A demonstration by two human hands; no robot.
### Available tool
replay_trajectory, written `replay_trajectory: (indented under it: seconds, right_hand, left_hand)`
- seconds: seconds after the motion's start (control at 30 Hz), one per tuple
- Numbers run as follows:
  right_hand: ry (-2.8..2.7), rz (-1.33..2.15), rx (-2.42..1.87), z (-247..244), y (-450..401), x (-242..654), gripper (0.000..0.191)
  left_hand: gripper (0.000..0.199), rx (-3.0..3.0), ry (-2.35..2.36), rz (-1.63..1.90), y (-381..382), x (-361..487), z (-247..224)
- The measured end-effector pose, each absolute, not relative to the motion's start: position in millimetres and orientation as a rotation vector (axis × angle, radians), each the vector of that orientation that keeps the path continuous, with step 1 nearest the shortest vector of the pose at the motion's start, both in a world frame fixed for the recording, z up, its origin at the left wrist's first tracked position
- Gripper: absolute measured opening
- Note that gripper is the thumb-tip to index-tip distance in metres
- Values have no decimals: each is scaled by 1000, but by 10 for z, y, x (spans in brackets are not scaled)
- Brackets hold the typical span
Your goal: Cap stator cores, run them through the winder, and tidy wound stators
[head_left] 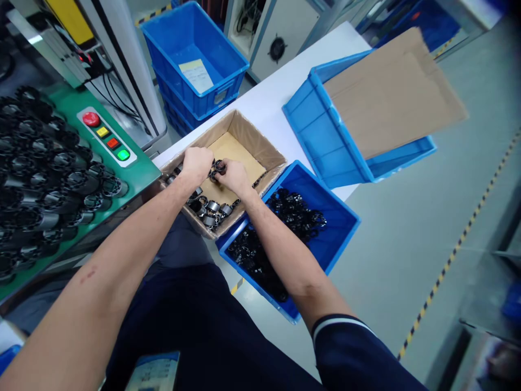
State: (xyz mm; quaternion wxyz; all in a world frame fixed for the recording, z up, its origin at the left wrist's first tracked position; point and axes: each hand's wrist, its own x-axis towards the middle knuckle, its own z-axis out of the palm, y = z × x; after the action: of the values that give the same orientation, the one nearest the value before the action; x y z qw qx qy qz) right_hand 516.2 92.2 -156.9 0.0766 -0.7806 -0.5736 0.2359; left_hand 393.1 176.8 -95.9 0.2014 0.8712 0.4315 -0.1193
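Observation:
My left hand (198, 163) and my right hand (235, 176) are both inside a cardboard box (266, 152) with a clear plastic liner. Between the fingers of my right hand is a black ring-shaped part (220, 165), like a motor stator. My left hand is closed beside it; its fingertips are mostly hidden, so what they grip cannot be made out. More black-and-silver ring parts (214, 206) lie along the box's near side, some on their sides. A flat cardboard sheet (236, 149) lines the box floor.
Below my right forearm, a blue bin (342, 231) holds many small black parts. A tilted blue crate (313, 125) carries a cardboard sheet (394, 92) on the white table (260, 103). Stacked blue bins (195, 32) stand behind. At left, stators (52, 174) crowd a green machine bed (134, 182) with buttons.

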Motion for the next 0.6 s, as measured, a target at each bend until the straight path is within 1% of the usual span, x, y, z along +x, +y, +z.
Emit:
replay_trajectory:
  seconds: [0.07,0.13,0.2,0.27,0.33,0.4,0.43,0.5,0.6]
  right_hand:
    - [-1783,666,-2331,-1504,883,5181,42]
    - [-1893,627,-2275,-1420,868,5215,46]
    - [-2059,641,-2159,-1344,900,5254,43]
    - [-2224,699,-2052,-1298,981,5285,39]
    - [-2347,754,-1993,-1284,1090,5295,36]
    - [-2437,796,-1957,-1293,1200,5281,28]
    - [-2476,818,-1935,-1301,1249,5267,26]
    - [-2536,859,-1893,-1320,1325,5229,29]
    - [-2575,875,-1862,-1330,1375,5166,25]
  left_hand:
    - [32,2445,1246,-310,1667,3884,-835]
    - [32,2462,1235,-230,1464,3765,-667]
    - [39,2485,1172,-119,1132,3540,-516]
    - [36,2482,1046,-21,693,3197,-451]
    - [25,2328,888,228,207,2767,-506]
    - [17,2131,883,355,-251,2305,-650]
    - [15,2048,949,365,-449,2078,-731]
    - [14,1925,1113,437,-761,1653,-855]
    - [17,1853,1364,642,-1023,1092,-853]
